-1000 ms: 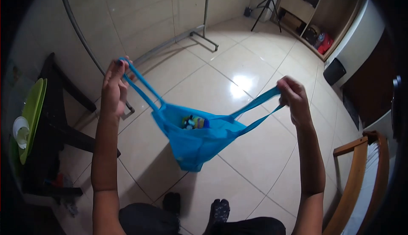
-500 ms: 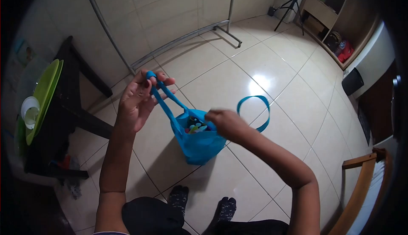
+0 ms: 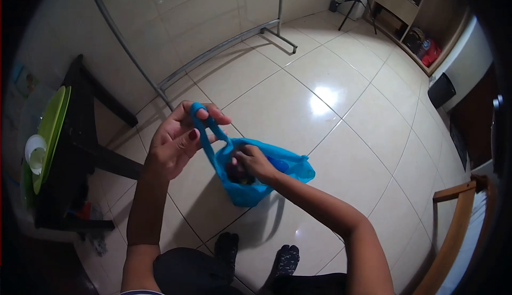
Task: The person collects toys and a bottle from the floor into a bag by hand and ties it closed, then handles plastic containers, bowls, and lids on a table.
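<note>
A blue fabric tote bag (image 3: 249,194) stands on the tiled floor in front of my feet, its mouth spread open to the right. My left hand (image 3: 178,140) holds up one of its straps, the loop hooked over the fingers. Inside the bag's mouth is my right hand (image 3: 255,162), fingers curled and pointing down; what they grip, if anything, is hidden. A dark blue item (image 3: 277,164) shows beside that hand, and other dark contents lie below it, too unclear to name. The bag's other strap hangs low on the right side.
At left, a dark stool or small table (image 3: 80,151) carries green trays (image 3: 52,135) and a white cup (image 3: 35,151). A metal rack (image 3: 213,57) stands by the wall. Farther back are a tripod (image 3: 358,1) and a wooden cabinet (image 3: 416,20). A wooden-framed seat (image 3: 453,231) is at right.
My right hand has moved left and down into the bag. The right strap, which stood up as a loop, has dropped, and the bag's mouth stretches wider right. My left hand keeps its strap.
</note>
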`<action>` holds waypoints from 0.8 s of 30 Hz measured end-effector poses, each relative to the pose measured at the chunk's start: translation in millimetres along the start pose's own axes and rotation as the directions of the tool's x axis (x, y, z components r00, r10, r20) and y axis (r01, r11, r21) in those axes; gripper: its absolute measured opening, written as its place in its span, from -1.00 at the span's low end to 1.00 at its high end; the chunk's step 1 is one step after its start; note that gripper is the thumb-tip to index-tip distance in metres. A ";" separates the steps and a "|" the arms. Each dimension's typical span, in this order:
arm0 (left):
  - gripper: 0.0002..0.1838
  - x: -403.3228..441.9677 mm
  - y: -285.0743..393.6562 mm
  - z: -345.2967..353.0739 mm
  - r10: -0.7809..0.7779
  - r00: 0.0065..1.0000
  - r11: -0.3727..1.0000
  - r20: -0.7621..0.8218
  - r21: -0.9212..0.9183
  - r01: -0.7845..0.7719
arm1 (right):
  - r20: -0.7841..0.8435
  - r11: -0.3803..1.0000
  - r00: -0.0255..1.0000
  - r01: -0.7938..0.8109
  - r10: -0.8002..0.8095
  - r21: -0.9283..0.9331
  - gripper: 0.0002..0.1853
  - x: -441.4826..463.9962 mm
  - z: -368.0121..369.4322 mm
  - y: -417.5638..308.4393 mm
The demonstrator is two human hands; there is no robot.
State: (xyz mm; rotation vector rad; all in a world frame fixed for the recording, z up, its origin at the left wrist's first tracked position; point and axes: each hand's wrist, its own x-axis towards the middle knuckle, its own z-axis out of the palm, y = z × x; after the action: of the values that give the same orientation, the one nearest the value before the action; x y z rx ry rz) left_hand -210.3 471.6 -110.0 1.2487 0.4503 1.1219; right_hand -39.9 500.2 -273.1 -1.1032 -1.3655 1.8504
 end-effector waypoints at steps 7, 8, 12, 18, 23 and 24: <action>-0.64 -2.0 4.4 -15.5 0.157 0.961 0.985 -0.226 0.107 -0.136 | 0.110 0.423 0.983 0.163 -0.148 -0.891 -0.71 -41.8 -12.0 -15.6; -0.65 -5.8 4.0 -18.8 0.168 0.957 0.982 -0.238 0.122 -0.142 | 0.077 0.317 0.996 0.062 0.035 -0.946 -0.70 -49.2 -19.0 -19.6; -0.65 -3.7 -5.5 -22.5 0.217 0.948 0.953 -0.234 0.263 -0.153 | 0.086 0.812 0.987 0.159 -0.134 -0.562 -0.80 -80.2 -67.6 -74.4; -0.42 14.4 -28.1 -14.3 0.114 0.958 0.972 -0.262 0.231 -0.052 | -0.018 0.487 0.996 0.029 -0.091 -0.873 0.06 -88.9 -91.0 45.2; -0.49 16.3 -37.8 -21.7 0.184 0.923 0.957 -0.339 0.276 -0.090 | -0.071 0.862 0.912 -0.407 0.405 -0.303 -0.67 -122.1 -143.0 51.7; -0.50 16.5 -38.7 -22.2 0.193 0.919 0.954 -0.343 0.285 -0.094 | -0.029 0.939 0.948 -0.319 0.318 -0.130 -0.71 -130.7 -154.7 43.3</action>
State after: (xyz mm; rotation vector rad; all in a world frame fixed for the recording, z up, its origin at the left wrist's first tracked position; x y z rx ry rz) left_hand -204.6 500.4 -147.4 1.3192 0.8234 1.4694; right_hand 159.7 451.4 -298.8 -1.4729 -1.3872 1.9974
